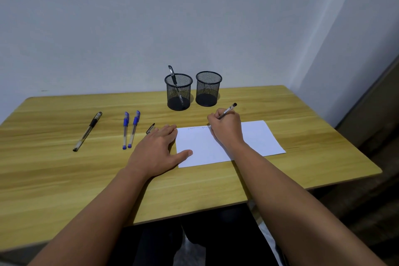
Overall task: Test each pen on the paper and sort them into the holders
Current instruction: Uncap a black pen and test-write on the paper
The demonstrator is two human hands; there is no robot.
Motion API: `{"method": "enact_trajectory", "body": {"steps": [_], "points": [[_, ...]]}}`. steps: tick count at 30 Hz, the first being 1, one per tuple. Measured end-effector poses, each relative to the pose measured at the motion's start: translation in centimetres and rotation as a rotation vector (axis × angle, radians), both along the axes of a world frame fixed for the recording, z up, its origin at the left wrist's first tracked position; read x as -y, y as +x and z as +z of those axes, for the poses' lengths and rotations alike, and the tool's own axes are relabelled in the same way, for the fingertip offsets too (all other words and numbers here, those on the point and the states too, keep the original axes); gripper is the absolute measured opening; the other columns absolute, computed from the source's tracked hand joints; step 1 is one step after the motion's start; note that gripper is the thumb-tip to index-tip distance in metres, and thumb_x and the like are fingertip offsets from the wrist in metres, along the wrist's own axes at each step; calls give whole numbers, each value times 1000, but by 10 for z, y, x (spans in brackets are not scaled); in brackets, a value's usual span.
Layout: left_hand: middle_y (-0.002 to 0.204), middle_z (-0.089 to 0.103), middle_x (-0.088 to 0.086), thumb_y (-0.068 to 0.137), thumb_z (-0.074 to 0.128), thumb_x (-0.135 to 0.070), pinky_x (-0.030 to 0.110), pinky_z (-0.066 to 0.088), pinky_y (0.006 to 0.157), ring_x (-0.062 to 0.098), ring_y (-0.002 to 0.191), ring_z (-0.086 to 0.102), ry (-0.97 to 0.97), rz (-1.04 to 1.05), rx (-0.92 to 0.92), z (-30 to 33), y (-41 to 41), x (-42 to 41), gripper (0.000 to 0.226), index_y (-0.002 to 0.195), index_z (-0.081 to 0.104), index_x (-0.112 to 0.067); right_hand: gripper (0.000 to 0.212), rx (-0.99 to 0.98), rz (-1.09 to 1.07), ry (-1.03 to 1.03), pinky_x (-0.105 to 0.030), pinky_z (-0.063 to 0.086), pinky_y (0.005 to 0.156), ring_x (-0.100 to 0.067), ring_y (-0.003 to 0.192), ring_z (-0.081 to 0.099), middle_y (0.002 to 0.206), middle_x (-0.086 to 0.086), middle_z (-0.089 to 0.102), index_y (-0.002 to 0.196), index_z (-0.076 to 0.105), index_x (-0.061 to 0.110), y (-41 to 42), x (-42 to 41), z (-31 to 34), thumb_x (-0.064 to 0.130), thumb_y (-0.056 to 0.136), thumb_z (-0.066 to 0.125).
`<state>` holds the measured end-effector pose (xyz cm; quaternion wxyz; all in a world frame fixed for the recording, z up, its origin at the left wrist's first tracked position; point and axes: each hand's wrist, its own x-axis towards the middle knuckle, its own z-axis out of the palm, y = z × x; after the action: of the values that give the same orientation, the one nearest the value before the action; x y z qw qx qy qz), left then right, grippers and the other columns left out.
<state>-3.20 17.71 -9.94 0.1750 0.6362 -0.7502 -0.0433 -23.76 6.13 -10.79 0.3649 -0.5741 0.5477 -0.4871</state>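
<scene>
My right hand (pixel 226 128) grips a black pen (pixel 228 111) with its tip on the top edge of the white paper (pixel 254 138), beside faint scribbles. My left hand (pixel 157 151) lies flat and open, thumb pressing the paper's left edge. Just beyond its fingers lies a black pen cap (pixel 150 128). Two black mesh holders stand at the back: the left holder (pixel 178 93) has one black pen in it, the right holder (pixel 208 89) looks empty. Two blue pens (pixel 129 129) and a black pen (pixel 87 131) lie on the table to the left.
The wooden table (pixel 64 179) stands against a white wall, with its right edge near a wall corner. My dark-clothed legs show below the front edge.
</scene>
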Motion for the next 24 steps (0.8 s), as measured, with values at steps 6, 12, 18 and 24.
{"method": "enact_trajectory", "body": {"steps": [6, 12, 18, 24], "points": [[164, 31, -5, 86, 46, -79, 35, 18, 123, 13, 152, 23, -8, -1, -14, 0, 0, -1, 92, 155, 37, -18, 43, -71, -18, -73, -35, 38, 54, -23, 55, 37, 53, -2, 35, 56, 35, 18, 0, -4, 3, 16, 87, 64], [164, 31, -5, 83, 42, -80, 34, 17, 122, 12, 152, 22, -3, -2, -13, 1, 0, -1, 95, 155, 37, -18, 50, -98, -45, -97, -30, 34, 53, -13, 49, 30, 53, 4, 33, 57, 32, 17, -2, -7, 7, 6, 94, 63], [164, 31, -6, 85, 46, -79, 34, 18, 122, 12, 152, 22, -5, 0, -12, 0, 0, -1, 93, 155, 37, -18, 50, -119, -65, -97, -27, 32, 51, -11, 46, 32, 52, 7, 33, 57, 34, 20, 0, -9, 10, 7, 96, 62], [164, 29, -6, 87, 45, -78, 34, 17, 123, 12, 153, 21, 1, -4, 6, 2, -1, -2, 92, 156, 35, -18, 31, 199, -194, 128, -30, 40, 49, -22, 44, 40, 47, 5, 44, 64, 43, 11, -10, -3, 25, 7, 90, 59]]}}
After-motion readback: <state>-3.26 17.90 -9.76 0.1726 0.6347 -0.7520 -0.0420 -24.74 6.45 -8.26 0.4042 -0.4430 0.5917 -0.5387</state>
